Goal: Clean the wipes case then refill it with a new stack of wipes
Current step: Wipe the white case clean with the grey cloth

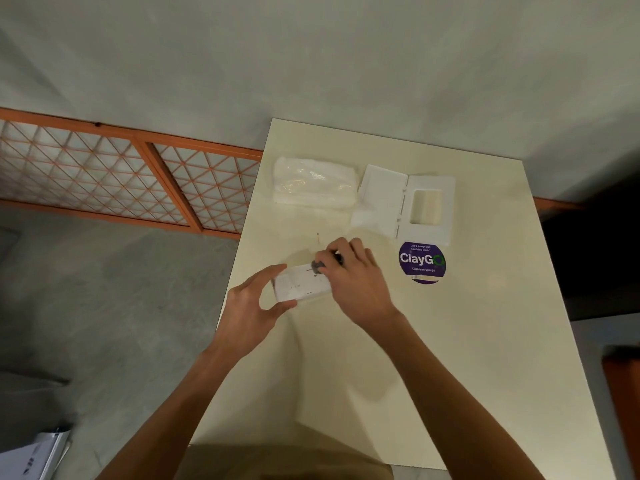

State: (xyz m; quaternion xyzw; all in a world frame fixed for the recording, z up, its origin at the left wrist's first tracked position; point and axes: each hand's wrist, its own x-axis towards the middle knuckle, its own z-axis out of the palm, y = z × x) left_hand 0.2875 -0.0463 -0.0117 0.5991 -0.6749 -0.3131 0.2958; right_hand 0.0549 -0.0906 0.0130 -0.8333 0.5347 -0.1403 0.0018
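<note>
A white rectangular wipes case (300, 285) with dark specks on its surface lies on the cream table (450, 341) near the left edge. My left hand (251, 306) grips its left end between thumb and fingers. My right hand (353, 275) pinches a small dark grey object (318, 267) and presses it against the case's top right corner; I cannot tell what the object is. A new stack of wipes (315, 183) in clear plastic lies at the far left of the table. Beside it lies the white case lid (405, 202), flipped open, with a rectangular opening.
A round purple "ClayGo" sticker (421, 262) sits on the table just right of my right hand. The table's left edge runs close to the case, with grey floor (104, 289) below. An orange lattice panel (121, 174) stands at the far left.
</note>
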